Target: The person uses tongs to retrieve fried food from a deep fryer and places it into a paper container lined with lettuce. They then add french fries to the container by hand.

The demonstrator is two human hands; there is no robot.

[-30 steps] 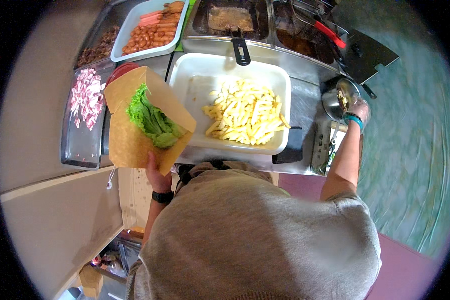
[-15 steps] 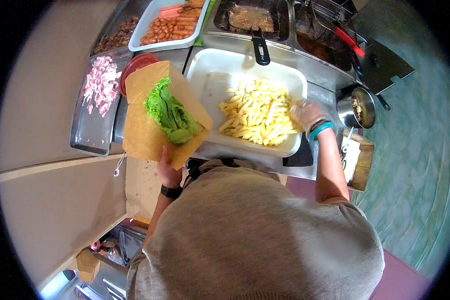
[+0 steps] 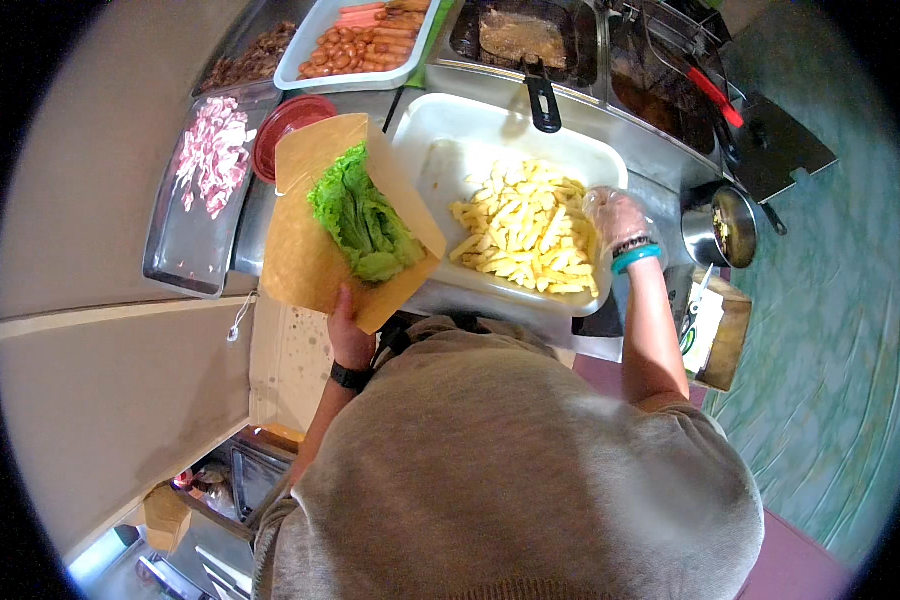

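Note:
My left hand (image 3: 350, 335) grips the lower edge of a brown paper sheet (image 3: 295, 240), folded up at its sides. Green lettuce leaves (image 3: 360, 215) lie on that paper. My right hand (image 3: 618, 215), in a clear thin glove, is at the right rim of a white tray (image 3: 440, 135), beside a heap of pale yellow fries (image 3: 530, 225). Its fingers look curled in, and whatever may be inside them is hidden. Past the paper's far left corner sits a round red lid or dish (image 3: 282, 118).
On the left, a metal tray holds sliced pinkish meat (image 3: 215, 155). Farther back are a tray of sausages (image 3: 345, 55) and fryer wells with a black-handled basket (image 3: 542, 100). To the right stand a steel pot (image 3: 705, 235), a red-handled tool (image 3: 715, 97) and a wooden box (image 3: 730, 335).
The whole view has shifted slightly, so most things sit farther right. My right hand is less blurred and a little higher along the tray's rim. My left hand still holds the paper with lettuce.

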